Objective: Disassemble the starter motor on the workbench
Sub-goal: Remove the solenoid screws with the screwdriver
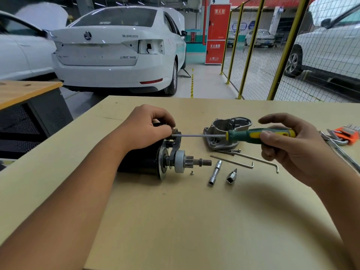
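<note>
The starter motor (148, 160) lies on its side on the workbench (194, 221) before you: black body, gear and shaft pointing right. Your left hand (145, 129) curls over its top. Your right hand (288, 145) pinches a green and yellow screwdriver (259, 134), tip touching the motor's top. The removed metal housing (226, 133) sits just behind, open side up, its contents unclear.

I'm looking at a car workshop: white saloon car (118, 49) parked behind my pale wooden desk (194, 211), yellow-framed mesh fence (259, 49), red fire-hose cabinet (216, 34).
</note>
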Available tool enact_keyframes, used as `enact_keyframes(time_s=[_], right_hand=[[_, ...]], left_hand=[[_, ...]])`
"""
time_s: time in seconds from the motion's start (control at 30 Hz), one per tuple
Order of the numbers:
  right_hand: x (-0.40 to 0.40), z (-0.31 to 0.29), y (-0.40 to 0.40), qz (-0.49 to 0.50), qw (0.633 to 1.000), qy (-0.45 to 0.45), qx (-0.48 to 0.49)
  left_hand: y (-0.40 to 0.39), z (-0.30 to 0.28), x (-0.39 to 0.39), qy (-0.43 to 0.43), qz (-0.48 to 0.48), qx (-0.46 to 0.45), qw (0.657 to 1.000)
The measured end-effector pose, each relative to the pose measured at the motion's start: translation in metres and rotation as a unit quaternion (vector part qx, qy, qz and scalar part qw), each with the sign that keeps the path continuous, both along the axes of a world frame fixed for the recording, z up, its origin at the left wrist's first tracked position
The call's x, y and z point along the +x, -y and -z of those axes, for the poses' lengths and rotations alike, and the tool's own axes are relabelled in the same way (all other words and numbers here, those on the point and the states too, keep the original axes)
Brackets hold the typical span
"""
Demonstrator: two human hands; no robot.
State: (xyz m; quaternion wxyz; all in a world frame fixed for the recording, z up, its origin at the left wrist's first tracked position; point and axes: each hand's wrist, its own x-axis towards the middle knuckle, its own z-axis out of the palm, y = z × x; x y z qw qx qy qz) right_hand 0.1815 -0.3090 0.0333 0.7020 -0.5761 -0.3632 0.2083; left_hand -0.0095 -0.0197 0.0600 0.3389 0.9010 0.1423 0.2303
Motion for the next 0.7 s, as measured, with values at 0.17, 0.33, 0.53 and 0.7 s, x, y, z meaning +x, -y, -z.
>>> enact_keyframes(time_s=[0.17,0.33,0.53,0.7], right_hand=[[0.0,0.003,-0.002,0.001,1.0,-0.002,-0.031],[0.01,-0.002,0.007,0.027,0.999,-0.037,-0.029],[0.021,-0.002,0.016,0.19,0.979,-0.072,0.01],[0.017,0.012,-0.002,0.381,0.913,0.042,-0.137]], left_hand=[[0.001,0.0,0.001,-0.001,-0.005,0.002,1.0],[0.002,0.0,0.002,0.008,-0.005,-0.001,1.0],[0.0,0.002,0.003,0.011,-0.01,0.019,1.0],[0.009,-0.002,0.004,0.009,-0.025,0.026,0.999]])
